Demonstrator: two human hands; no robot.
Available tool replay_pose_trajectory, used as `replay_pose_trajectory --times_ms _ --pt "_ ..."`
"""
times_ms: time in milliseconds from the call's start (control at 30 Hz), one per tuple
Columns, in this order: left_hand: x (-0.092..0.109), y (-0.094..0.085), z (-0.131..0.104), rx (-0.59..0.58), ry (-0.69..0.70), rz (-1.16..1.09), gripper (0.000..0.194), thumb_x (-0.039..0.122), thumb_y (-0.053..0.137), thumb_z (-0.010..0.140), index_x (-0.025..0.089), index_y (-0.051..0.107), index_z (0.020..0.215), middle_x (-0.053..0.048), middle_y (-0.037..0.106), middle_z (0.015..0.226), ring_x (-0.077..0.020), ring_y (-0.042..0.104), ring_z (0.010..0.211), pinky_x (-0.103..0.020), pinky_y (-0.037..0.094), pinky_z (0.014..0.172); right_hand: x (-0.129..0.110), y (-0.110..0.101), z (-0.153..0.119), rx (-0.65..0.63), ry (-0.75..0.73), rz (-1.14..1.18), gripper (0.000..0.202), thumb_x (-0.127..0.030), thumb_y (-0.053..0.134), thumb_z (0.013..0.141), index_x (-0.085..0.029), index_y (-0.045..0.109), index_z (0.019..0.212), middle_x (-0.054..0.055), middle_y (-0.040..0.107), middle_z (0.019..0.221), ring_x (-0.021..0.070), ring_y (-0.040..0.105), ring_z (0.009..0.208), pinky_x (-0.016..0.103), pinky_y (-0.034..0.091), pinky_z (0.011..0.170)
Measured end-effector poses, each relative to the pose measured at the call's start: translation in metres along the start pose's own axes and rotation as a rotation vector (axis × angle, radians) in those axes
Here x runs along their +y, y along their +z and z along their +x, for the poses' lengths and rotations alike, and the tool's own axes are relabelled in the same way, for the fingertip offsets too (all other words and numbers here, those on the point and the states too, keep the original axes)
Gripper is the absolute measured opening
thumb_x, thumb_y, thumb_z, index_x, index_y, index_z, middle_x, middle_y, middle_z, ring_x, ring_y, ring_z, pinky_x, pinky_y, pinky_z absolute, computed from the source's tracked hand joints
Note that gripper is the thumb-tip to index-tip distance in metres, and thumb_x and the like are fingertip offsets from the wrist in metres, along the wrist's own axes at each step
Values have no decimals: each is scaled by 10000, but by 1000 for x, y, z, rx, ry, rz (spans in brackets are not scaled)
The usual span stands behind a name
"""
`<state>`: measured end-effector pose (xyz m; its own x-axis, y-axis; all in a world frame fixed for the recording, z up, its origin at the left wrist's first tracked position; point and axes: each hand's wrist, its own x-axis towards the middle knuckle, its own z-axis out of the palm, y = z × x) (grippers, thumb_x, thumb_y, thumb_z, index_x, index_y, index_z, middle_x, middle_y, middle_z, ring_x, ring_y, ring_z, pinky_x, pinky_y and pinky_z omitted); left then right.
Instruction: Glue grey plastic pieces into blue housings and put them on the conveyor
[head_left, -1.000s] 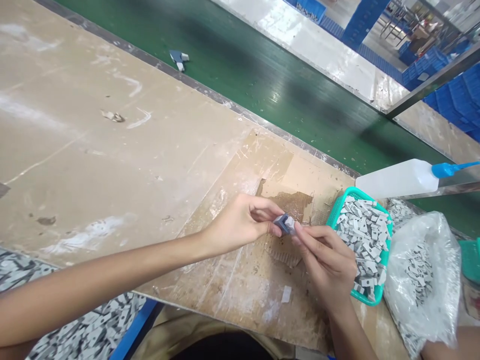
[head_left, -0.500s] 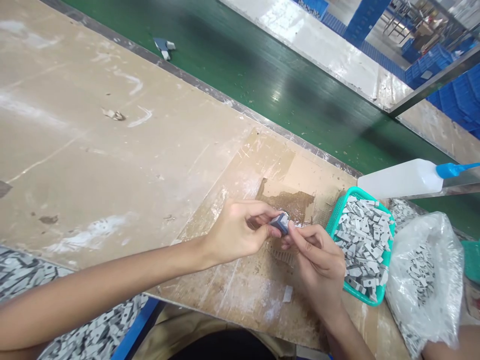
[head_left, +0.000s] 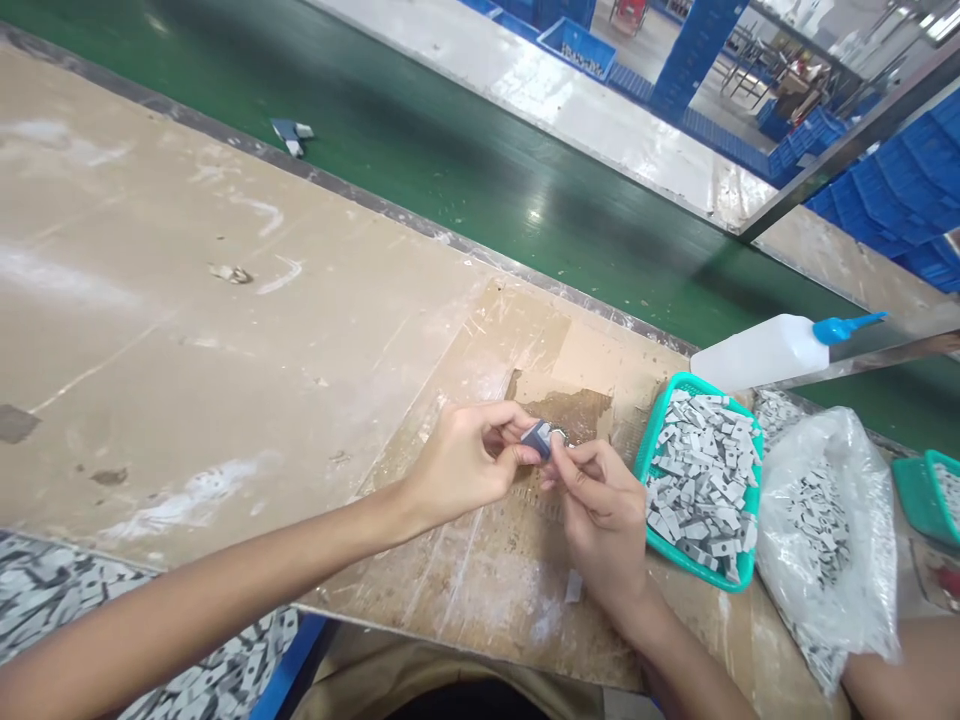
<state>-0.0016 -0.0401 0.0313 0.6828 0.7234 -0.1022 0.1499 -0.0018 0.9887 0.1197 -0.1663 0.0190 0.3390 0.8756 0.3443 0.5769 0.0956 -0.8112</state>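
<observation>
Between the fingertips of both hands is a small dark blue-grey and light grey plastic part [head_left: 537, 438]. My left hand [head_left: 472, 455] pinches its dark side between thumb and fingers. My right hand [head_left: 604, 500] presses thumb and forefinger against its light grey side, where fingers partly hide it. Both hands hover over a wet brown patch [head_left: 577, 408] on the wooden worktable [head_left: 315, 380]. Just right of my right hand stands a green plastic basket [head_left: 643, 455] heaped with small light grey pieces [head_left: 705, 475].
A white squeeze bottle [head_left: 761, 352] with a blue nozzle lies behind the basket. Right of it is a clear bag [head_left: 862, 510] of grey pieces, beside another person's arm [head_left: 907, 665]. A green conveyor belt [head_left: 420, 170] runs behind, carrying one part [head_left: 291, 134]. Grey parts [head_left: 225, 660] fill a bin lower left.
The camera view has shifted, so the basket, bottle and bag appear further left. Both hands keep hold of the small part, which is turned slightly.
</observation>
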Motion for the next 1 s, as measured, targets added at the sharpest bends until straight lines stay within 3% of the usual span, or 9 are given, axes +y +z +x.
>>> replay_pose_trajectory --times_ms 133,233,300,400,500,733,800,867,1000 --pt "-6 -2 5 -127 -124 -141 80 167 715 748 119 674 798 -27 671 666 -131 639 620 -216 511 591 -2 -7 12 -83 59 -16 382 -150 552 945 -325 676 1262 10 622 820 123 622 731 239 536 659" --pt "-9 -5 9 -206 -196 -441 361 213 768 743 176 657 1085 6 641 730 -130 642 639 -244 546 623 -4 -27 24 -154 154 -19 346 -275 603 943 -296 664 1283 28 685 900 140 652 778 262 548 702" --pt "-10 -11 12 -244 -252 -630 457 221 782 744 225 627 1174 8 633 798 -141 662 653 -289 583 650 -4 -45 29 -90 203 -22 359 -324 585 954 -303 644 1308 41 703 991 150 672 809 290 564 743" --pt "-11 -24 17 -263 -334 -772 303 144 764 735 195 656 1013 10 600 736 -152 672 619 -293 596 628 0 -70 32 99 250 -74 326 -385 594 944 -303 688 1245 44 714 1006 158 676 783 321 575 744" --pt "-13 -35 22 -260 -398 -874 269 89 724 724 188 620 952 -7 616 682 -164 672 573 -238 560 535 7 -83 31 236 297 -90 322 -439 615 919 -276 732 1170 45 718 972 156 663 723 317 576 681" --pt "-11 -39 27 -196 -482 -842 213 68 660 728 177 588 897 -32 639 661 -154 640 509 -200 519 459 32 -105 22 362 289 -324 379 -466 582 919 -221 734 1166 64 729 944 172 615 701 337 525 680" --pt "-8 -37 28 -144 -519 -784 203 67 651 720 179 597 881 -35 638 639 -158 638 508 -197 514 450 38 -118 21 314 256 -427 339 -421 569 920 -220 752 1122 62 730 933 173 600 695 331 510 681" --pt "-4 -34 33 -60 -530 -704 217 61 644 704 181 614 883 -26 643 646 -158 643 520 -208 535 474 42 -128 20 176 265 -504 301 -364 560 910 -219 767 1073 50 720 864 171 583 668 325 503 677" --pt "4 -31 57 66 -385 -458 342 104 660 725 204 645 1051 14 664 754 -155 670 607 -286 605 650 50 -129 18 -60 355 -662 274 -220 571 875 -187 755 1076 67 712 914 211 632 810 353 509 807"
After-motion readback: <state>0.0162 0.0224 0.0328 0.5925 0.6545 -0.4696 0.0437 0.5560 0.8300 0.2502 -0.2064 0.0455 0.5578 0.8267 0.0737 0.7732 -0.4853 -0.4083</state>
